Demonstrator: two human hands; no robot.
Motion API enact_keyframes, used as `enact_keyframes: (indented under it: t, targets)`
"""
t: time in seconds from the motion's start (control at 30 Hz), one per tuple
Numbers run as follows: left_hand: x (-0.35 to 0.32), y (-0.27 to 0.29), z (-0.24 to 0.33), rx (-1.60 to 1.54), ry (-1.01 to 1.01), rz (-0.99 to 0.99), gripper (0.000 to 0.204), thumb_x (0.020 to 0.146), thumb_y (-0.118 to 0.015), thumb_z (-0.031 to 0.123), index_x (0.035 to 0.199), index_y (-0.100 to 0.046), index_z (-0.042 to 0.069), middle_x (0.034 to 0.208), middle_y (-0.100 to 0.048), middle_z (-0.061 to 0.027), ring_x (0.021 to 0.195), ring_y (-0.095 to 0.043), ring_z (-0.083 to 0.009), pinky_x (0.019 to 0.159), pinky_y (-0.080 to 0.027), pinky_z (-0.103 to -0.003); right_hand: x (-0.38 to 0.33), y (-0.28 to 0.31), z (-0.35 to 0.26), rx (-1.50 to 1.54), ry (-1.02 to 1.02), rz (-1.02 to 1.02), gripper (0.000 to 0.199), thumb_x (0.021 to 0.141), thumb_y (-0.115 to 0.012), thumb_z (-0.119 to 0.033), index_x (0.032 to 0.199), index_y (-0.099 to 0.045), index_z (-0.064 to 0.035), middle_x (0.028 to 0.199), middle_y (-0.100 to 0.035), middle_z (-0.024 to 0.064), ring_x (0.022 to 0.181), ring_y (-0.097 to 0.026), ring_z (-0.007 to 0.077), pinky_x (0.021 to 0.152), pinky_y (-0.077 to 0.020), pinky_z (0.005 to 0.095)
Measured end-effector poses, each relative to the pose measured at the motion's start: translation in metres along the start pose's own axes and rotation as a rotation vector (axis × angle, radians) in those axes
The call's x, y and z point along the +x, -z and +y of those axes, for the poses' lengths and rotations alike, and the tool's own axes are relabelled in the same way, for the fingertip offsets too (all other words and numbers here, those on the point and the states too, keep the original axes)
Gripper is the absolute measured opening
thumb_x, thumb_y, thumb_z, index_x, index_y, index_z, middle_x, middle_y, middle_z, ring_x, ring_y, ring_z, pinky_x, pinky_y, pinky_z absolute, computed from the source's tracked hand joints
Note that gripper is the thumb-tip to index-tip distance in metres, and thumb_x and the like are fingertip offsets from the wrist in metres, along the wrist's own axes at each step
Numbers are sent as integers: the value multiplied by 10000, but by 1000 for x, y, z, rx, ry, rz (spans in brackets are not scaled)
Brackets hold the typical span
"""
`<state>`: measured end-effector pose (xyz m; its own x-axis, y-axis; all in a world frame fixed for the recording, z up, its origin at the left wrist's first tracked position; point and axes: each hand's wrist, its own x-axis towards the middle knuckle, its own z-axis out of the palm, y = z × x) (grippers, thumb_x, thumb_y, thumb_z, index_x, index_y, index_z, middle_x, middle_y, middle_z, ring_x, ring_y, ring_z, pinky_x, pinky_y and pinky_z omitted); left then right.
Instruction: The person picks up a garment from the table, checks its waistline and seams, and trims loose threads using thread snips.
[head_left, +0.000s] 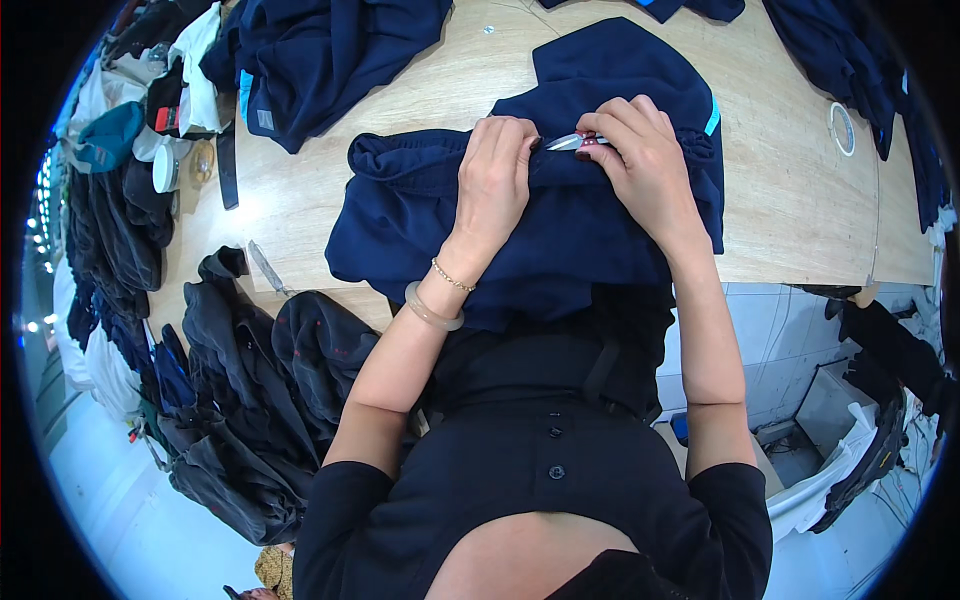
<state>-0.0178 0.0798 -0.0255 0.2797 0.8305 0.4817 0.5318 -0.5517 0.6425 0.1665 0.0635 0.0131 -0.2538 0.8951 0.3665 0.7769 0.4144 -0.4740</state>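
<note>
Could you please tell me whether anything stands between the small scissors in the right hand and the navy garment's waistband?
Nothing visible does: the small scissors in the right hand are over the waistband, tips toward the left hand; contact with the waistband is unclear.

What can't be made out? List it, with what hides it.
Snips, head view: handle mostly covered by the right hand.
Left hand, head view: palm hidden behind the back of the hand.
Navy garment, head view: underside hidden by its upper layers.
Navy cloth at upper left, head view: cut off by the upper edge.
</note>
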Motion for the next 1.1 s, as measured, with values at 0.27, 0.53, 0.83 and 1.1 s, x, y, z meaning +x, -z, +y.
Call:
enact_keyframes:
  t: [0.27,0.53,0.83,1.1]
  targets:
    - [0,0,0,-1,17,-8,56,855,-580,-29,899,-549,-11,858,-572,-135,839,-566,-307,751,-479,-375,-1,-1,-1,15,-27,20,135,794,-704,-84,912,-657,-39,882,-592,33,849,-526,213,745,-424,308]
    - [1,10,-1,-150,19,-115,65,851,-622,6,890,-571,0,877,-586,-120,857,-580,-298,805,-481,-367,-9,9,3,267,-232,124,158,789,-714,-77,931,-658,-35,870,-601,48,840,-554,218,746,-457,318]
    - [9,16,-3,-415,387,-188,52,853,-635,8,867,-616,-38,952,-609,-90,932,-588,-205,875,-446,-279,-13,10,4,215,-168,108,177,784,-718,-72,950,-669,-40,878,-610,48,849,-560,215,755,-464,310]
    - [8,11,4,-272,284,-218,87,816,-687,48,836,-630,-16,926,-576,-100,895,-554,-246,859,-439,-321,-13,9,5,207,-171,138,180,772,-721,-51,943,-666,-33,882,-612,52,838,-560,220,746,-467,311]
